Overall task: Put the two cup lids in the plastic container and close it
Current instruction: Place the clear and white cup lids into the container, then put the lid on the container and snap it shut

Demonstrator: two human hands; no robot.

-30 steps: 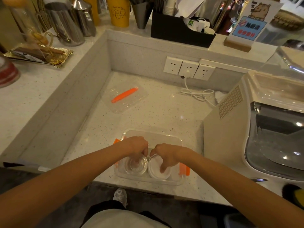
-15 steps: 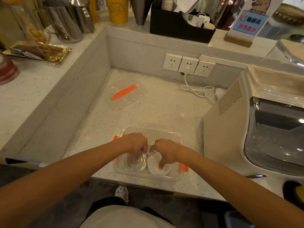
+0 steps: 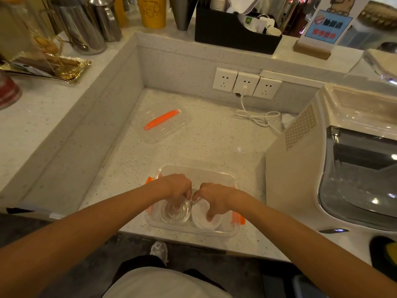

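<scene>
Lids seated | left hand (image 3: 178, 187) still pinching clear lid (image 3: 176, 210), right hand (image 3: 212, 197) white lid (image 3: 206, 217), both unmoved inside container (image 3: 214, 175) | release seemingly pending | container cover (image 3: 165, 125) lies well apart.

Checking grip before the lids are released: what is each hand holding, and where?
Left hand: clear round cup lid, at its centre. Right hand: white round cup lid, fingers inside.

— What sort of place is this?
— A drinks shop's service counter (image 3: 214, 147): steel pitchers (image 3: 81, 29), stacked paper cups (image 3: 219, 3), a printed sign (image 3: 326, 24), and a cream machine (image 3: 300, 168).
</scene>
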